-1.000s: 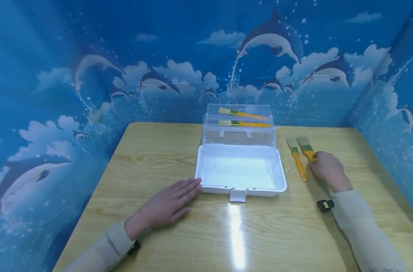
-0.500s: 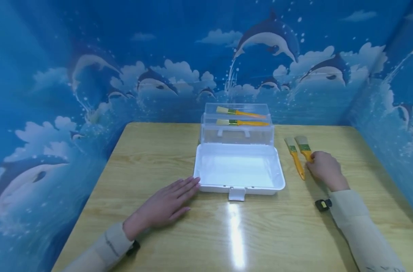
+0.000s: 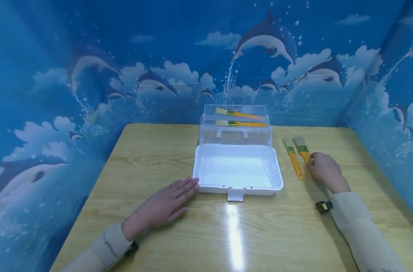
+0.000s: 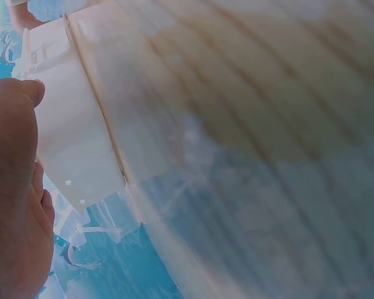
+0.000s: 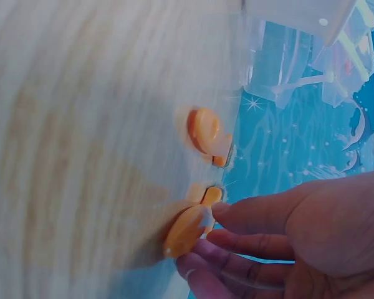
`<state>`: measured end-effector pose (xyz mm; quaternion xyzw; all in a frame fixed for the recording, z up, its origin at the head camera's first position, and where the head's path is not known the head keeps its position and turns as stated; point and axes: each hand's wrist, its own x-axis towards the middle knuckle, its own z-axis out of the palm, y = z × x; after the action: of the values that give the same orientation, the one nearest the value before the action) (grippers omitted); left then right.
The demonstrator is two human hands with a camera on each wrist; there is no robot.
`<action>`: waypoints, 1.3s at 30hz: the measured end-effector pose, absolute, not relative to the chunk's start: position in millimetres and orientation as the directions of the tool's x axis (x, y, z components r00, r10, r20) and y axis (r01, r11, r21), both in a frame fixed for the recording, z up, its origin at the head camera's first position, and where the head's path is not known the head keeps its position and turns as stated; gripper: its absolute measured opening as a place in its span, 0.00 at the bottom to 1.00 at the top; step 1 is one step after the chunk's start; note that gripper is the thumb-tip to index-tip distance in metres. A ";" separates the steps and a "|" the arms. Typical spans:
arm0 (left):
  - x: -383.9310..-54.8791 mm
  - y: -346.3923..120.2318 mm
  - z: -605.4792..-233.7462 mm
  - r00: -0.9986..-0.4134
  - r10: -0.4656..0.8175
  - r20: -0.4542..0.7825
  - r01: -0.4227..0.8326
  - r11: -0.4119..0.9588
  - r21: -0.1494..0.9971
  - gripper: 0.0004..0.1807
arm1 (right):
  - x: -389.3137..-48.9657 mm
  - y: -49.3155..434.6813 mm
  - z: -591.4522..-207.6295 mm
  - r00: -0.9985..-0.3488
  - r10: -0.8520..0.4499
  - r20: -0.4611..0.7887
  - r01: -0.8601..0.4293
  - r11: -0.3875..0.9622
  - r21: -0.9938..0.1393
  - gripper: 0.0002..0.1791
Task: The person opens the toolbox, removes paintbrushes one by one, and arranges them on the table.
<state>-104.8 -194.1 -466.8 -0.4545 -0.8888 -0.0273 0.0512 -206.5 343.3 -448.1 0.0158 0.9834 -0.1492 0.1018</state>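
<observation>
A white plastic box (image 3: 237, 168) stands open in the middle of the table, its clear lid (image 3: 233, 136) raised at the back. My left hand (image 3: 162, 206) lies with straight fingers, its fingertips touching the box's front left corner. To the right of the box lie two flat paintbrushes with orange handles, bristles pointing away. My right hand (image 3: 325, 170) pinches the handle of the right-hand paintbrush (image 3: 302, 149) between thumb and fingers, and that handle's end (image 5: 186, 232) shows in the right wrist view. Just left of it is the other paintbrush (image 3: 294, 158), untouched.
Two thinner-looking paintbrushes, an upper one (image 3: 238, 113) and a lower one (image 3: 240, 123), lie crosswise in the clear raised part of the box. A latch (image 3: 235, 194) hangs at the box's front. A blue dolphin-print backdrop (image 3: 179, 49) borders the wooden table (image 3: 152, 162).
The head view has shifted slightly. Both hands stay almost still, the left at the box corner and the right at the paintbrush handle.
</observation>
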 end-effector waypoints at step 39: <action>-102.8 -195.5 -466.0 -0.591 0.800 0.107 0.806 0.592 0.023 0.39 | -187.6 284.2 -397.7 -0.974 -0.153 -0.165 -0.116 0.970 -0.215 0.30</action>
<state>-102.8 -195.5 -466.0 -0.4504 -0.8911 -0.0346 0.0426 -187.6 284.2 -397.7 -0.0679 0.9883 -0.1026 0.0904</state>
